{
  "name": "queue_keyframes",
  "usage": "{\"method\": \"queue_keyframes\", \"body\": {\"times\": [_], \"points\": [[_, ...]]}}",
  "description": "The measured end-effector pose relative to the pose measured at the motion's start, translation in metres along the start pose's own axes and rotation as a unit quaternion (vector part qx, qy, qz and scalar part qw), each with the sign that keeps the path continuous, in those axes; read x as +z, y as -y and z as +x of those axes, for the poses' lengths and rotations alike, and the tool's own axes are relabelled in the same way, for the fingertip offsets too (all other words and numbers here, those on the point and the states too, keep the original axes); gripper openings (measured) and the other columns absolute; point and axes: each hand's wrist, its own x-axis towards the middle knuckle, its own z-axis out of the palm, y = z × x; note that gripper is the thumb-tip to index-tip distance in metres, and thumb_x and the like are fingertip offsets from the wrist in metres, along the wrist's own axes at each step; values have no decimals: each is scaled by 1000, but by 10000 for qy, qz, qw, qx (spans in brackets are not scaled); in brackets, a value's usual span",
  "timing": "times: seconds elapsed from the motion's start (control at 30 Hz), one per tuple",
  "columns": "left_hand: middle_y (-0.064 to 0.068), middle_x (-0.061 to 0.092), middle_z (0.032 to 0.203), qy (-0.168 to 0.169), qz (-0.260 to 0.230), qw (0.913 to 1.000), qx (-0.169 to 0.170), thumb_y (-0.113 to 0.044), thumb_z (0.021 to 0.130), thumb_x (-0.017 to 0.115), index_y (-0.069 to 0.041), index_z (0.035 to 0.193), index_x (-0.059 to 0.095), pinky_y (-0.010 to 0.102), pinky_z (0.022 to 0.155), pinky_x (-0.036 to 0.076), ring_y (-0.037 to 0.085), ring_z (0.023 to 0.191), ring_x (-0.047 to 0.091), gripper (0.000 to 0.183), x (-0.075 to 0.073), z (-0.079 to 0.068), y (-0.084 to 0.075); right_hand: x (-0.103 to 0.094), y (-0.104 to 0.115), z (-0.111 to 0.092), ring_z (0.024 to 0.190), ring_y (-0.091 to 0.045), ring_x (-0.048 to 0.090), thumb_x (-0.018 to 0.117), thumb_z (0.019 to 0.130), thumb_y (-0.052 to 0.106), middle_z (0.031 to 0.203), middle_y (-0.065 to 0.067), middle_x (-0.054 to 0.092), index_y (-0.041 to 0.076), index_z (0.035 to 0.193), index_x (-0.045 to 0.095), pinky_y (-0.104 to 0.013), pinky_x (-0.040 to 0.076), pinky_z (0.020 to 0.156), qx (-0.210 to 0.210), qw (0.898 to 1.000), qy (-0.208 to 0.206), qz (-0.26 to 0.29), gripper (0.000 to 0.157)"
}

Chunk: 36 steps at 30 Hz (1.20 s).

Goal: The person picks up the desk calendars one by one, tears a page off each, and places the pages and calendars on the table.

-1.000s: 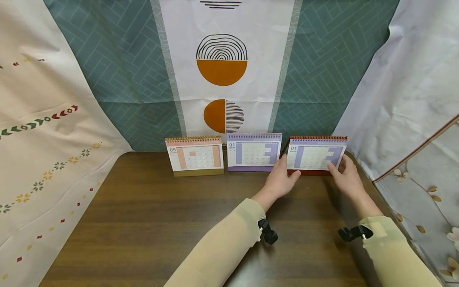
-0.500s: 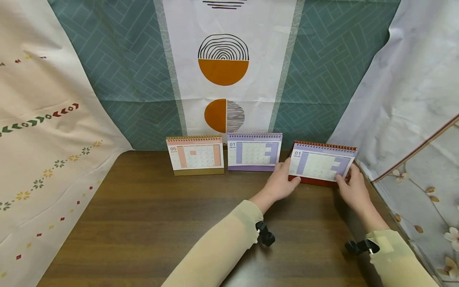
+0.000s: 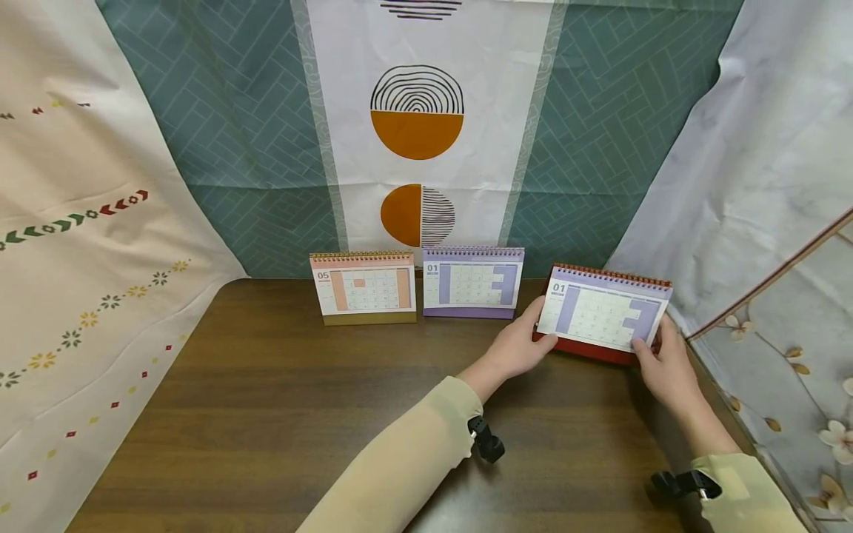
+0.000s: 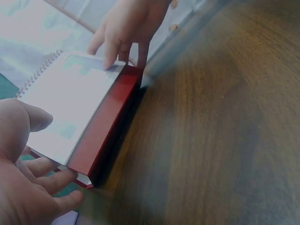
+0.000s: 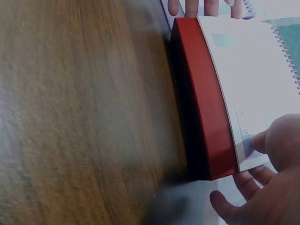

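A desk calendar with a red base (image 3: pixel 603 311) and a lavender January page is held between the two hands at the right of the table. The left hand (image 3: pixel 509 348) is at its left end, thumb toward the front and fingers at the side edge. At the other end the right hand (image 3: pixel 669 370) grips the lower corner, its thumb on the page and its fingers behind. In the left wrist view, the red base (image 4: pixel 108 122) shows dark shadow beneath its front edge. From the right wrist, the calendar's spiral binding (image 5: pixel 286 54) is visible along the far side.
A purple-based desk calendar (image 3: pixel 473 285) and a gold-based one (image 3: pixel 365 289) with a peach page stand side by side at the table's (image 3: pixel 266 414) back edge. Behind them hangs a green and white cloth (image 3: pixel 586 133). A pale floral cloth (image 3: pixel 766 355) borders the right side.
The red-based calendar has come away from the back edge, toward the person and rightward, turning slightly askew. Both hands have moved with it. The other calendars stayed put.
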Motion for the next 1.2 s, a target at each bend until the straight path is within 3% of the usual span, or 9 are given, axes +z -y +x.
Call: {"method": "queue_keyframes", "body": {"times": [0.17, 0.47, 0.63, 0.8, 0.97, 1.2], "points": [[3, 60, 158, 20, -364, 9993, 18, -25, 111, 69, -25, 176, 29, 27, 107, 51, 16, 129, 66, 76, -2, -9, 4, -1, 7, -10, 94, 11, 46, 54, 113, 2, 132, -37, 56, -5, 167, 27, -10, 41, 72, 270, 9995, 82, 118, 61], [1, 59, 157, 224, -901, 9954, 230, -22, 111, 70, -39, 177, 18, 27, 107, 51, 10, 122, 64, 85, -7, -30, 10, -2, 21, -23, 94, 9, 47, 53, 114, 3, 132, -36, 58, -5, 169, 24, -12, 41, 72, 328, 9992, 82, 214, 62], [3, 65, 141, 37, -976, 9943, 418, -20, 111, 70, -41, 177, 20, 26, 96, 50, 12, 108, 61, 85, -13, -43, 11, -2, 34, -28, 98, 12, 48, 53, 114, 1, 134, -36, 57, -6, 169, 23, -9, 41, 75, 206, 9991, 100, 347, 64], [1, 64, 149, -154, -1218, 9907, 579, -18, 112, 68, -47, 176, 17, 26, 94, 52, 10, 113, 63, 86, -25, -57, 13, 3, 53, -31, 97, 8, 51, 54, 113, -1, 130, -34, 61, -5, 170, 24, -11, 43, 73, -23, 9986, 84, 528, 64], [5, 60, 158, -257, -1589, 9843, 730, -12, 113, 65, -39, 177, 21, 28, 100, 55, 9, 129, 64, 82, -38, -74, 16, 10, 74, -35, 98, 9, 51, 57, 112, -1, 129, -31, 63, -4, 169, 26, -10, 42, 76, -27, 9983, 86, 577, 65], [15, 72, 137, -362, -2296, 9705, 632, -3, 112, 64, -32, 176, 29, 30, 89, 63, 18, 108, 74, 78, -59, -100, 24, 22, 99, -38, 99, 0, 53, 58, 113, 1, 131, -28, 64, -3, 171, 25, -14, 44, 76, -29, 9970, 313, 701, 67]]}}
